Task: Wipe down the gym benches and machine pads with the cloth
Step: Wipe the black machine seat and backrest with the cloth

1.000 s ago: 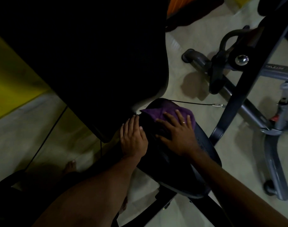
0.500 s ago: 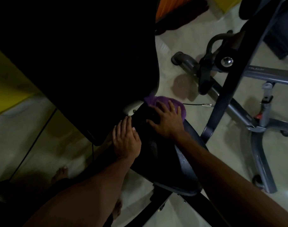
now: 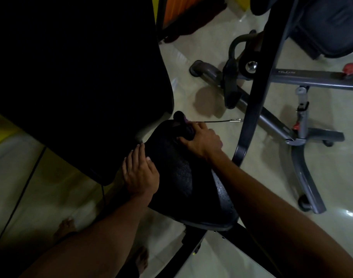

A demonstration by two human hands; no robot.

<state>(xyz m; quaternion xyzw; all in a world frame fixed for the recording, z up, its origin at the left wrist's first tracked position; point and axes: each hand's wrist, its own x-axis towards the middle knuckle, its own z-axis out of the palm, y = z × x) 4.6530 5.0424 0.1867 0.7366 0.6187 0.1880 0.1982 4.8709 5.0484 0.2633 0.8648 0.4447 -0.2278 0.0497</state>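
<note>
Purple cloth in right hand; left hand flat on pad.

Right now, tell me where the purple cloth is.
Head view, centre: the purple cloth is at the far tip of the black seat pad, mostly hidden, gripped by the right hand, just left of the thin cable.

You've got two hands in shot, left hand and right hand. One purple cloth, only a sliver showing. Two black pads: one seat pad, one big back pad. One thin cable, one chrome knob. Two bare feet too: one foot, other foot.
</note>
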